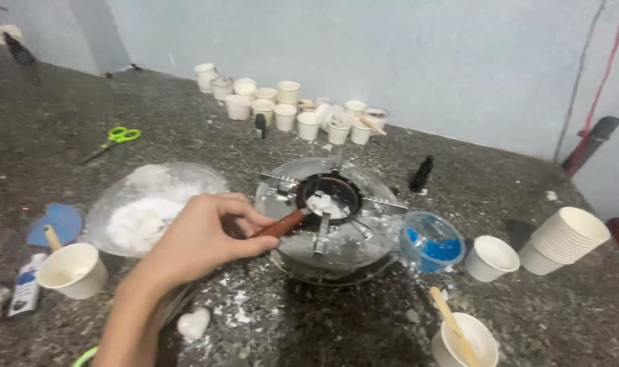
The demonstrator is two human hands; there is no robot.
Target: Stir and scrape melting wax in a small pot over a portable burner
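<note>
1. Left hand [204,238], centre left of frame: clenched around the reddish-brown handle [281,225] of a small dark pan [331,195]. Right hand: not in view.
2. Small dark pan, centre of frame: rests on the metal pan supports of a burner [336,234]; holds white lumps [321,202]. Risk: the pan sits on narrow prongs, so a tug on the handle could tip it and spill the contents onto the burner.
3. Clear bowl of white flakes [146,214], just left of the hand, touching or nearly touching the wrist. Risk: an elbow shift could knock it; loose white crumbs already lie on the counter [336,326] below.
4. Blue-filled clear cup [431,241], just right of the burner. Risk: plastic this close to heat could soften, if the burner is lit; flame cannot be told.
5. Paper cups: one with stick, lower left [71,270]; one with stick, lower right [465,340]; a stack at right [567,238]; a cluster at upper centre [282,109]. Risk: light, easily toppled by a sleeve.
6. Green scissors [116,139], upper left; white heart shape [194,323], lower centre left. Well apart from the heat.
</note>
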